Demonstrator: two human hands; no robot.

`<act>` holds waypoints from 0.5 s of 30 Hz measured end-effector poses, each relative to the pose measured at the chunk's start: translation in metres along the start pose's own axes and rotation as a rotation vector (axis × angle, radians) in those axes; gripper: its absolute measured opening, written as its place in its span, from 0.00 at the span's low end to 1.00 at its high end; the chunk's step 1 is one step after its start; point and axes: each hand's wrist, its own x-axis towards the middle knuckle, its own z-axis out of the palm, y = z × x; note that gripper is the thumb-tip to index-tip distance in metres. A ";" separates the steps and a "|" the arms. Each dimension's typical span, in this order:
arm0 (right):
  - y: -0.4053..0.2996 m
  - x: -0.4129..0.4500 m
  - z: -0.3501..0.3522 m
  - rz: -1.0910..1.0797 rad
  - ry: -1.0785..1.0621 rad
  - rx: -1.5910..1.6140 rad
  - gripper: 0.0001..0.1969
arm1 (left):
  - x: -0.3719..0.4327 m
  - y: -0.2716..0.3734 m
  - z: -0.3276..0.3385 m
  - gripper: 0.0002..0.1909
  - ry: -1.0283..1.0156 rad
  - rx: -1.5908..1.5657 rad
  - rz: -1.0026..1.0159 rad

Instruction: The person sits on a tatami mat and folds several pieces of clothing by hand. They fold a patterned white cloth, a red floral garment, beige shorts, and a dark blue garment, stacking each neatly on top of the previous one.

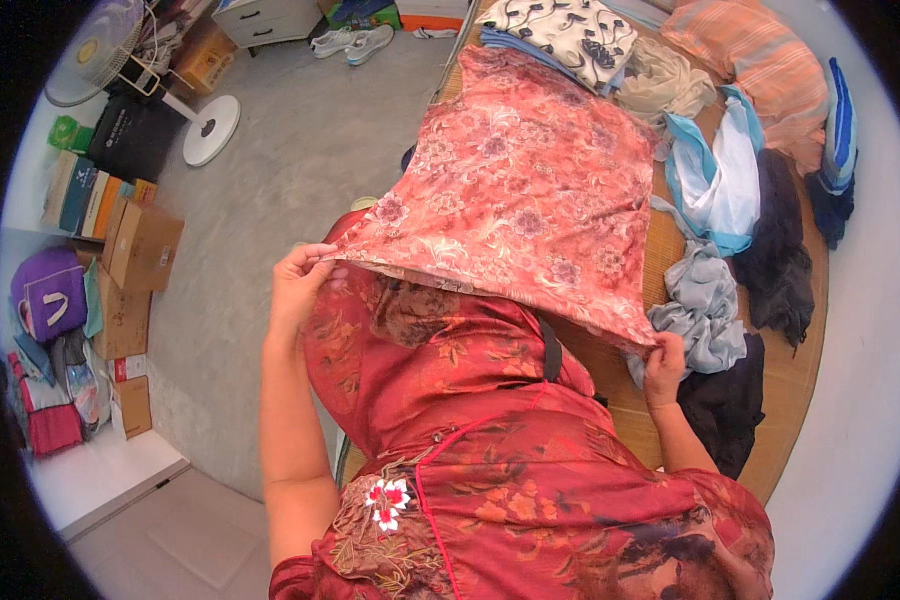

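A pink-red floral garment (pixel 525 187) is spread out in front of me, its far part lying on a bed covered with a woven mat (pixel 787 390). My left hand (pixel 303 281) pinches the near left corner between thumb and fingers. At the near right corner, my right hand (pixel 663 367) grips the cloth. The near edge is stretched between both hands, above my lap. A crumpled grey garment (pixel 701 300) lies just beyond my right hand, with a black garment (pixel 727 412) beside it.
Along the bed's right side lie a dark garment (pixel 776 247), a light blue and white garment (pixel 720 180) and an orange striped pillow (pixel 757 67). A folded cream patterned cloth (pixel 562 34) is at the far end. Left on the floor stand a fan (pixel 209 131) and cardboard boxes (pixel 142 244).
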 end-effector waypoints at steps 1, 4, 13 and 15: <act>-0.010 0.005 -0.010 -0.051 0.024 -0.027 0.11 | 0.000 -0.001 -0.004 0.09 0.001 -0.016 -0.001; -0.023 0.015 -0.026 -0.125 0.068 -0.052 0.11 | -0.009 -0.001 -0.007 0.09 0.050 -0.023 -0.068; -0.014 0.002 -0.017 -0.219 -0.455 -0.068 0.15 | -0.002 -0.034 -0.010 0.07 0.030 -0.132 -0.100; -0.026 0.011 -0.026 -0.236 -0.365 -0.036 0.14 | -0.007 -0.018 0.002 0.06 0.132 -0.206 -0.128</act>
